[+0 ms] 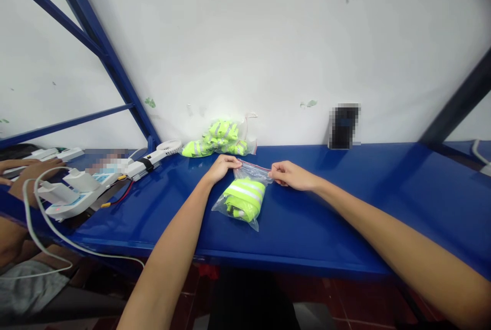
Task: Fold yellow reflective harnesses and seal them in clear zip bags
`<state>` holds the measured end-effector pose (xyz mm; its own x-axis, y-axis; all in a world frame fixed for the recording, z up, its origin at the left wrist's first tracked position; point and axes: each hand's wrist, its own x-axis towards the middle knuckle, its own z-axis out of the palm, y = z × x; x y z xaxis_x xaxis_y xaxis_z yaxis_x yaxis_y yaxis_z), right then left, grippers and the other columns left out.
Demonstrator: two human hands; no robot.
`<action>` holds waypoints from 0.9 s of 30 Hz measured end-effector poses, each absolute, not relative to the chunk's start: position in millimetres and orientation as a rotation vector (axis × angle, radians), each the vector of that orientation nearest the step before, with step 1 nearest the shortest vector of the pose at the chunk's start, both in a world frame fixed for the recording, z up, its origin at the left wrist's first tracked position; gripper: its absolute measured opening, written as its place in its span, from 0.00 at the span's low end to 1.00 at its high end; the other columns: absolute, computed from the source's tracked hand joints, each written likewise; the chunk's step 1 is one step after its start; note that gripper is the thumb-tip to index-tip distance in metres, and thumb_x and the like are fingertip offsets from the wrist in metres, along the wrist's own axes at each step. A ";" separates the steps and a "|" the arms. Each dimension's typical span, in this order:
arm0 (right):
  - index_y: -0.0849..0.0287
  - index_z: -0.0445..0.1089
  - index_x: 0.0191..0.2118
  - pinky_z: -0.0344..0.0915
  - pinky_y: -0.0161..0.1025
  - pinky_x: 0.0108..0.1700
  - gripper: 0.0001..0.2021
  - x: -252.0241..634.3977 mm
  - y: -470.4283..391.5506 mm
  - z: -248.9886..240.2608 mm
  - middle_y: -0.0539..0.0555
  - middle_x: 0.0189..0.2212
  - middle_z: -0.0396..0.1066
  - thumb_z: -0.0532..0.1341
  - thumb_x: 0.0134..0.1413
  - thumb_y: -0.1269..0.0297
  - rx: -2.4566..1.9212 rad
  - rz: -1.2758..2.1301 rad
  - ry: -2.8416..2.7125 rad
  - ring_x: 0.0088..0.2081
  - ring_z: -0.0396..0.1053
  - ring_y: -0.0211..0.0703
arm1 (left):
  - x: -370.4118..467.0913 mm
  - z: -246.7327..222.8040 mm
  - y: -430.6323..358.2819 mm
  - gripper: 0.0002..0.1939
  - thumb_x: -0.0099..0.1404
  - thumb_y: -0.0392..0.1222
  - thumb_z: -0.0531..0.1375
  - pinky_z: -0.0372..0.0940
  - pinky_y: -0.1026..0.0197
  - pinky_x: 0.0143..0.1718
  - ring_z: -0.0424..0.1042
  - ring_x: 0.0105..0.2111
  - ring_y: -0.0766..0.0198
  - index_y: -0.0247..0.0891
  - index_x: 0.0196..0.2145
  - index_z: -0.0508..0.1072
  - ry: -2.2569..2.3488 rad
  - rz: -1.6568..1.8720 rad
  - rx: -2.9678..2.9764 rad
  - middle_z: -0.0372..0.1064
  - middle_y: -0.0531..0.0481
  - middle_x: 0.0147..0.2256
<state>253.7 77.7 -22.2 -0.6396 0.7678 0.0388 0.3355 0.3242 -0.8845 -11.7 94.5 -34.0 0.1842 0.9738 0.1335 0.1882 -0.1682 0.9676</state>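
Note:
A clear zip-lock bag (pixel 219 203) lies on the blue table, its zip edge away from me. Inside it is a folded neon-yellow reflective vest (pixel 245 198) with silvery-white stripes. My left hand (pixel 224 167) pinches the left end of the zip edge between thumb and fingers. At the right end of that edge, my right hand (pixel 287 175) has its fingers closed on the plastic. The bag's mouth is stretched between both hands; whether the zip is sealed cannot be made out.
Against the wall sit several bagged neon-yellow vests (pixel 220 138). A white fan (pixel 170 147) and a power strip (pixel 79 197) with plugs and cables are on the left. A dark phone-like object (pixel 344 126) leans on the wall. Another person's hand (pixel 32 174) shows at far left.

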 end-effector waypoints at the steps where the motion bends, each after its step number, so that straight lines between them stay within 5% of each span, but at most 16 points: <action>1: 0.58 0.60 0.23 0.52 0.32 0.23 0.15 254.8 77.5 -21.4 0.46 0.18 0.61 0.59 0.53 0.54 -0.950 1.241 -2.175 0.20 0.55 0.32 | -11.9 -35.3 95.1 0.09 0.46 0.42 0.68 0.60 0.61 0.32 0.67 0.26 0.63 0.35 0.19 0.75 1.149 1.088 1.544 0.71 0.50 0.22; 9: 0.59 0.62 0.21 0.54 0.34 0.26 0.14 258.4 77.3 -30.3 0.47 0.18 0.62 0.57 0.53 0.58 -0.891 1.187 -2.136 0.22 0.58 0.35 | -11.9 -44.2 100.1 0.19 0.56 0.53 0.61 0.63 0.60 0.33 0.69 0.24 0.64 0.31 0.29 0.77 1.102 1.139 1.485 0.72 0.45 0.24; 14: 0.60 0.64 0.18 0.59 0.36 0.28 0.22 254.8 81.6 -35.8 0.51 0.19 0.67 0.54 0.56 0.49 -0.846 1.420 -1.892 0.21 0.61 0.36 | -9.8 -47.0 102.9 0.15 0.55 0.49 0.61 0.63 0.61 0.31 0.68 0.23 0.65 0.32 0.29 0.76 1.132 1.161 1.494 0.72 0.47 0.22; 21: 0.60 0.72 0.37 0.60 0.34 0.24 0.17 251.8 84.4 -35.9 0.50 0.21 0.71 0.59 0.53 0.50 -0.949 1.412 -1.852 0.20 0.64 0.37 | -8.5 -47.0 103.2 0.13 0.56 0.46 0.60 0.62 0.61 0.30 0.68 0.23 0.65 0.32 0.29 0.76 1.144 1.164 1.507 0.72 0.47 0.21; 25: 0.61 0.71 0.28 0.50 0.30 0.18 0.11 253.2 70.2 -21.9 0.44 0.12 0.61 0.62 0.51 0.57 -0.895 1.581 -2.050 0.14 0.54 0.30 | -8.2 -45.9 103.2 0.13 0.56 0.47 0.60 0.63 0.62 0.30 0.68 0.22 0.66 0.32 0.29 0.76 1.147 1.168 1.493 0.72 0.47 0.21; 27: 0.62 0.69 0.23 0.50 0.30 0.17 0.09 251.9 60.8 -16.7 0.46 0.13 0.64 0.62 0.49 0.62 -0.839 1.807 -2.132 0.14 0.55 0.30 | -9.5 -45.8 104.3 0.14 0.55 0.47 0.61 0.63 0.62 0.30 0.69 0.22 0.65 0.32 0.29 0.77 1.151 1.181 1.470 0.72 0.46 0.22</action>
